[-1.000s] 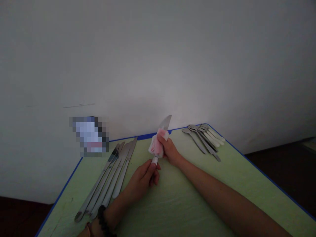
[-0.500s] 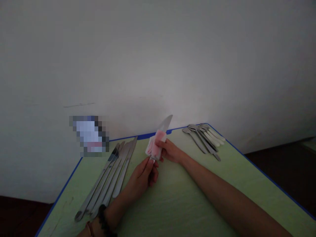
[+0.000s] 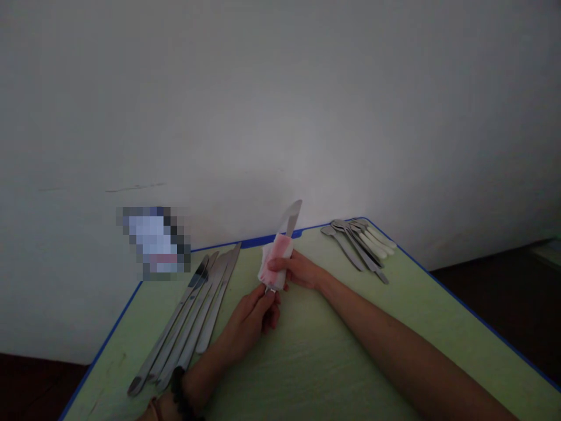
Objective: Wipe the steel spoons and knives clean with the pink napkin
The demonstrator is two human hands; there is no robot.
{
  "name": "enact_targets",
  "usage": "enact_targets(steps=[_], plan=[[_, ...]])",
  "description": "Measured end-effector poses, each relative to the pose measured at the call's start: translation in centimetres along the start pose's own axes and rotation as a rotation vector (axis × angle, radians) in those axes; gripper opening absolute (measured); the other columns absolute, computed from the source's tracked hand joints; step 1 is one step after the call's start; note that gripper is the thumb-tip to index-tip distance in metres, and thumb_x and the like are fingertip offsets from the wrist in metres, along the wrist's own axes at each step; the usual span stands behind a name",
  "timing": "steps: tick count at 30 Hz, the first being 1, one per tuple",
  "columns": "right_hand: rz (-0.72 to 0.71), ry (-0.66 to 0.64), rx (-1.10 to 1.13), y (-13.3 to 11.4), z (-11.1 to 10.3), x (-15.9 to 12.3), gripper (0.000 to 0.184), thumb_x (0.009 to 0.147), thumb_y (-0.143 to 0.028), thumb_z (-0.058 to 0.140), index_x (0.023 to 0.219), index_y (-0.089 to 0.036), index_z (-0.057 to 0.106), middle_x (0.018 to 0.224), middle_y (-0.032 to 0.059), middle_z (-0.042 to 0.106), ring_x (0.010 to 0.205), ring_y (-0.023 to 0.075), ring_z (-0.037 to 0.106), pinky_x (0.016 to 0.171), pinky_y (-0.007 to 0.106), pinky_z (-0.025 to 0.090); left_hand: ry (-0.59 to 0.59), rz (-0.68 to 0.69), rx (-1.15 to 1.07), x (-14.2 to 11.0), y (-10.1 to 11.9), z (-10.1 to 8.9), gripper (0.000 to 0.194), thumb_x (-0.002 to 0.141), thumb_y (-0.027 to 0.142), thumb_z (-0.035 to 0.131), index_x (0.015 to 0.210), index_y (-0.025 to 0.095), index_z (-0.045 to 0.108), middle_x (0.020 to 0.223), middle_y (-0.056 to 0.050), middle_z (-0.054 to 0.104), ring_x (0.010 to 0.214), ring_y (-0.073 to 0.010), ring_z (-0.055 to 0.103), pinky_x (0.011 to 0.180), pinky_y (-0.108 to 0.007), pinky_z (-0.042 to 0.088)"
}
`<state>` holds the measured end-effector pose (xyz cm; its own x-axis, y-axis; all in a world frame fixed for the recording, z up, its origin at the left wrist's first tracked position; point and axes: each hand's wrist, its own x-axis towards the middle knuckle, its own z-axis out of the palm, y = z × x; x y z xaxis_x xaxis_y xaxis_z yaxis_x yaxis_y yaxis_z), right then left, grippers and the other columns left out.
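Observation:
A table knife (image 3: 294, 217) is held over the far middle of the table, its blade pointing up and away. My left hand (image 3: 255, 314) is closed on the knife's handle, most of which it hides. Around the knife above that grip is a folded pink and white cloth (image 3: 277, 257). My right hand (image 3: 301, 269) is closed on the cloth, thumb across its front, pressing it about the knife. Left of my left hand, several table knives (image 3: 193, 321) lie side by side, blades toward the wall.
Several spoons and other cutlery (image 3: 357, 242), some with white handles, lie in a bunch at the far right of the green table (image 3: 333, 362). A blurred-out phone-like object (image 3: 153, 240) leans at the far left. A pale wall (image 3: 280, 105) stands right behind the table.
The cloth and my right hand have slid slightly down the knife toward my left hand. The knife's blade stands a little more upright. The view has shifted slightly.

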<state>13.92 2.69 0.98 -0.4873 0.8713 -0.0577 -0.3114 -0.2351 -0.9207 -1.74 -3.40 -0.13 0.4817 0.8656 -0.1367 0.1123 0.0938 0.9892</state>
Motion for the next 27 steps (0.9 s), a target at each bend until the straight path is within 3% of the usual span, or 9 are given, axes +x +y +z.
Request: enact_targets(steps=[7, 15, 20, 27], plan=[[0.037, -0.101, -0.044, -0.2, -0.1, -0.1, 0.035, 0.061, -0.037, 0.073, 0.083, -0.010, 0.066, 0.064, 0.0022, 0.065, 0.049, 0.0088, 0.054, 0.036, 0.017, 0.035, -0.001, 0.027, 0.061, -0.2, 0.3, 0.1, 0.039, 0.089, 0.055, 0.037, 0.084, 0.018, 0.049, 0.055, 0.004, 0.052, 0.048, -0.0109, 0.042, 0.046, -0.022, 0.031], [0.004, 0.019, -0.119, 0.4, 0.0, 0.4, 0.034, 0.067, -0.040, 0.068, 0.085, -0.011, 0.067, 0.058, 0.0004, 0.062, 0.046, 0.0089, 0.051, 0.040, 0.020, 0.037, 0.055, 0.037, 0.246, 0.1, 0.6, 0.0, 0.038, 0.088, 0.053, 0.038, 0.080, 0.018, 0.052, 0.047, 0.006, 0.047, 0.041, -0.0112, 0.040, 0.045, -0.023, 0.030], [0.014, -0.071, -0.159, 0.1, -0.2, 0.1, 0.036, 0.063, -0.043, 0.071, 0.083, -0.012, 0.069, 0.064, 0.0009, 0.065, 0.053, 0.0098, 0.054, 0.050, 0.021, 0.042, 0.091, -0.042, 0.292, 0.0, 0.9, 0.1, 0.042, 0.084, 0.054, 0.040, 0.080, 0.017, 0.060, 0.043, 0.006, 0.047, 0.038, -0.0118, 0.039, 0.042, -0.023, 0.027], [0.019, -0.120, -0.220, -0.7, 0.2, -0.5, 0.033, 0.064, -0.041, 0.071, 0.084, -0.013, 0.071, 0.066, -0.0003, 0.063, 0.059, 0.0099, 0.053, 0.058, 0.022, 0.042, 0.044, 0.022, 0.324, -0.3, 1.1, 0.2, 0.044, 0.085, 0.053, 0.042, 0.071, 0.016, 0.063, 0.045, 0.004, 0.050, 0.042, -0.0119, 0.042, 0.046, -0.023, 0.031]])
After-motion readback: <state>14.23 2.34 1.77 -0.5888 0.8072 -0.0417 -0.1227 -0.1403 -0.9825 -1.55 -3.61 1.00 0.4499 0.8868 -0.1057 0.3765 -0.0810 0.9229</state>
